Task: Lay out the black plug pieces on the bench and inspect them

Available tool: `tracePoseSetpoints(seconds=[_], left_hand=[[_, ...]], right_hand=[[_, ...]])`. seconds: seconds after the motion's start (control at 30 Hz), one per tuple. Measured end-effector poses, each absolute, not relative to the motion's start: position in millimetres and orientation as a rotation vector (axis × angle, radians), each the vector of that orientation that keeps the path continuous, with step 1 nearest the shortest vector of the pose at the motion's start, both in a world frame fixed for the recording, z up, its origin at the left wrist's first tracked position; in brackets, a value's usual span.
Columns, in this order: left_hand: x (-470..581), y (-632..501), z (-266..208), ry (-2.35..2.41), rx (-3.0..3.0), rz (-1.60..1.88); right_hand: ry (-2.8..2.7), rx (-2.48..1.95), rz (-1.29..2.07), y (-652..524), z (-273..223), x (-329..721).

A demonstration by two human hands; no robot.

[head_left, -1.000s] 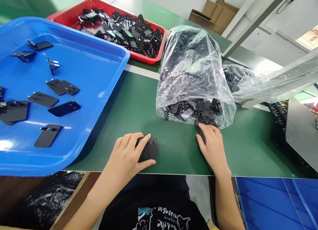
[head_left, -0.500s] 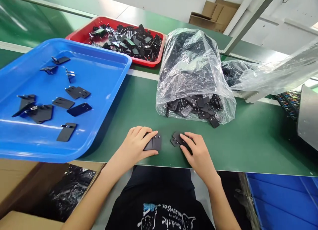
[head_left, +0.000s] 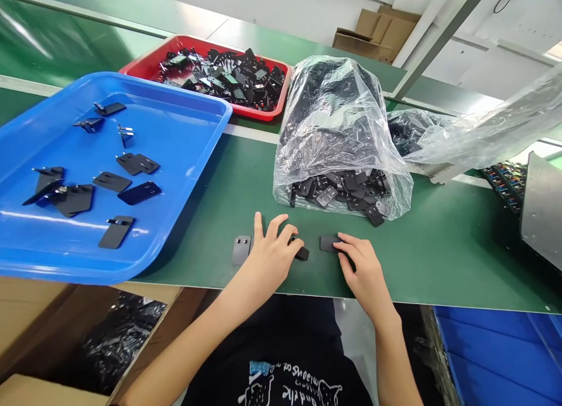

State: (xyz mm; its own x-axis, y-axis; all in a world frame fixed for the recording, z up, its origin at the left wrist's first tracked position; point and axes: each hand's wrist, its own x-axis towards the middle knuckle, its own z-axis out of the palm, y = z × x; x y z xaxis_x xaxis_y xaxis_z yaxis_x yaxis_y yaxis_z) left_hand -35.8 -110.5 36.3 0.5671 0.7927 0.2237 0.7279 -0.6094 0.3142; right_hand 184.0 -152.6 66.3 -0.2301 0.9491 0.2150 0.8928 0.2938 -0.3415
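Note:
On the green bench top, my left hand (head_left: 270,251) reaches over a small flat black piece (head_left: 302,254), which sticks out from under its curled forefinger. The thumb and the rest of that piece are hidden, while the outer fingers are spread. Left of this hand lies a flat black plate with two pins (head_left: 241,250), partly covered by the wrist side. My right hand (head_left: 360,265) pinches the right end of another flat black plate (head_left: 328,244) between thumb and fingers, at the bench surface.
A blue tray (head_left: 193,178) with several pinned black plates stands at left. Behind it a red tray (head_left: 285,93) is heaped with similar parts. A clear plastic bag (head_left: 342,125) spills black plates toward me. At far right stands a metal-sided box (head_left: 544,213).
My left hand has left the plate at left and moved right to the pieces near my right hand. My right hand has shifted slightly right with one plate.

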Motion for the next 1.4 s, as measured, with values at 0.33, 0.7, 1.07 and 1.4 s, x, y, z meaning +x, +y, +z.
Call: tracePoseSetpoints(seconds=[0.33,0.7,1.07,1.4], left_hand=[[-51,-115,44,1.326,2.495,0.554],[-33,-114,39,1.306,2.596,0.576],[-61,-118,44,1.015,2.501,0.639],[-73,-112,28,1.208,2.605,0.622]], right_hand=[[-2.097,-1.579,0.042,-158,63,181],[-2.159,-1.594,-0.066,-167,68,173],[-2.493,-1.425,0.257,-172,70,164],[-2.508,-1.275,0.380,-159,61,140]])
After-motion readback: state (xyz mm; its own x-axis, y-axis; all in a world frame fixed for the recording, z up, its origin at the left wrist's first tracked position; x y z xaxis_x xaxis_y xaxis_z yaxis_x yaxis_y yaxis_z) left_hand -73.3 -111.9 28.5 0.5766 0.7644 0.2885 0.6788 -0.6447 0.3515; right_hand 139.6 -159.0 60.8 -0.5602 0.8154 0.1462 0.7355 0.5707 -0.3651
